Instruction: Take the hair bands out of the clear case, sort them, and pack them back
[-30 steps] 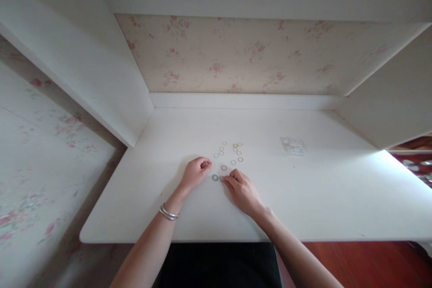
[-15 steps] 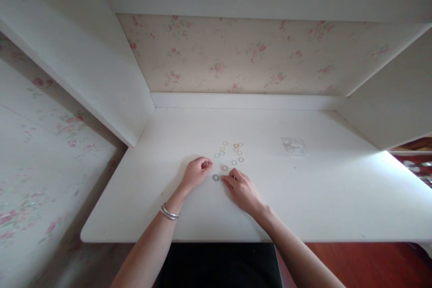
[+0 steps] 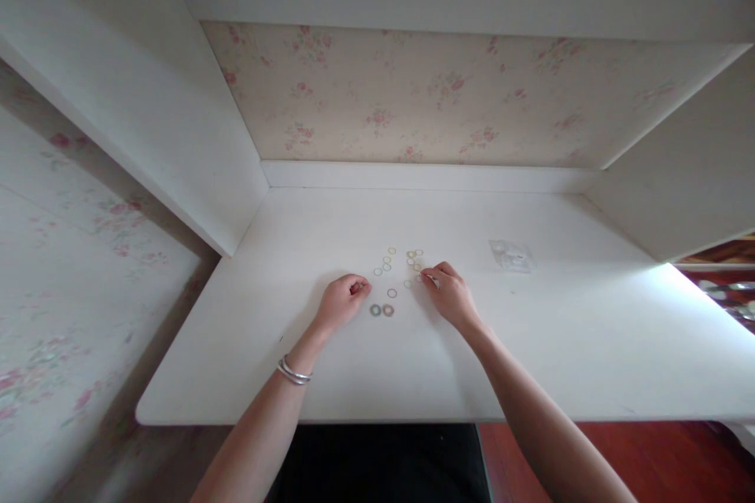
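A small clear plastic bag [image 3: 512, 255] lies flat on the white bench [image 3: 566, 346], at about 3 o'clock from the rings and well apart from them; what it holds is too faint to tell.

The small thin rings [image 3: 406, 267], pale yellow, pink and grey-blue, lie scattered in a loose cluster near the middle of the bench. Two more lie side by side at 6 o'clock from that cluster: a grey-blue ring [image 3: 376, 310] and, touching or just beside it, a brownish-pink ring [image 3: 388, 310].

The right hand [image 3: 451, 292] rests on the bench at 4 o'clock from the cluster, its grip pinched together with fingertips [image 3: 425, 275] at a ring on the cluster's near right edge; whether the ring is actually clamped cannot be told. The left hand [image 3: 342, 300] sits at 8 o'clock from the cluster, curled into a loose fist with the grip closed on something small that is mostly hidden. The pair of rings lies just beside it, at its 4 o'clock. A silver bangle [image 3: 293, 371] circles the left wrist.
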`<action>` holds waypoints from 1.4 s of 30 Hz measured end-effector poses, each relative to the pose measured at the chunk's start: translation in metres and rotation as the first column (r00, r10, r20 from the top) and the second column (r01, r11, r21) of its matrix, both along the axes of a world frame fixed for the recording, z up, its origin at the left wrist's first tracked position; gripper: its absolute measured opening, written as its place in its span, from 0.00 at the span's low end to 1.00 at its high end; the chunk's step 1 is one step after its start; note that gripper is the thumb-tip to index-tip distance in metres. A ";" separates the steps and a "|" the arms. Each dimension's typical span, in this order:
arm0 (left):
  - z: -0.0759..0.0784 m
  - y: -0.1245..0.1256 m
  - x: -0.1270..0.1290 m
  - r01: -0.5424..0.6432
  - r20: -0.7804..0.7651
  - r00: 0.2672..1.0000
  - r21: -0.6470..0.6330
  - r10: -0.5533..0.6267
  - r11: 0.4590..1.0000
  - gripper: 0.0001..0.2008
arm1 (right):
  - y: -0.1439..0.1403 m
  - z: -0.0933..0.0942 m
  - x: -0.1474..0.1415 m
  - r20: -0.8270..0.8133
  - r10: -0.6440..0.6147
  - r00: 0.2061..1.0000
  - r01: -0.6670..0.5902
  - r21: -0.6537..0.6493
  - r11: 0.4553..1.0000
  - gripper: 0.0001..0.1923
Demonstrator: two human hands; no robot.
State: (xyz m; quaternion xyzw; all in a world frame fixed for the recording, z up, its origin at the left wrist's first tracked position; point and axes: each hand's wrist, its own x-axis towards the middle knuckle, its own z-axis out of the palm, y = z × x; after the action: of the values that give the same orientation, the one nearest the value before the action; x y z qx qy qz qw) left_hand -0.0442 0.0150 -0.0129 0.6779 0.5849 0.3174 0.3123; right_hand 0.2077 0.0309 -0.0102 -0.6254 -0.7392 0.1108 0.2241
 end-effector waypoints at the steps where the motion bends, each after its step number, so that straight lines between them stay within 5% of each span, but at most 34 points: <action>1: 0.000 0.000 0.000 -0.002 0.001 1.000 0.000 0.002 1.000 0.12 | 0.007 0.001 0.004 0.017 0.002 1.000 -0.002 -0.011 1.000 0.13; 12: 0.003 0.000 0.000 -0.016 0.005 1.000 -0.010 0.016 1.000 0.12 | 0.042 0.012 -0.023 0.168 0.047 0.985 -0.016 -0.180 0.984 0.14; 19: 0.005 0.001 0.001 -0.006 -0.005 1.000 -0.018 0.006 1.000 0.12 | 0.045 0.012 -0.037 0.220 0.076 0.972 -0.052 -0.117 0.992 0.14; 25: 0.004 0.001 0.001 -0.006 -0.006 1.000 -0.026 0.006 1.000 0.12 | 0.001 0.019 -0.047 -0.009 0.229 0.973 -0.229 0.042 0.973 0.13; 31: 0.002 0.002 0.000 0.008 0.005 1.000 -0.016 -0.008 1.000 0.12 | -0.056 0.007 -0.051 -0.125 0.290 0.949 -0.286 0.051 0.957 0.13; 42: 0.004 0.001 -0.001 -0.006 0.016 1.000 -0.021 0.006 1.000 0.12 | -0.064 -0.002 -0.052 -0.086 0.325 0.942 -0.322 0.042 0.946 0.14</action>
State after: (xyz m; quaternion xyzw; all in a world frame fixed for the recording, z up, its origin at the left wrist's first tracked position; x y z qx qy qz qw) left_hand -0.0451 0.0158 -0.0087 0.6702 0.5877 0.3176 0.3234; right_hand 0.1561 -0.0333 -0.0126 -0.4867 -0.8222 0.1645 0.2452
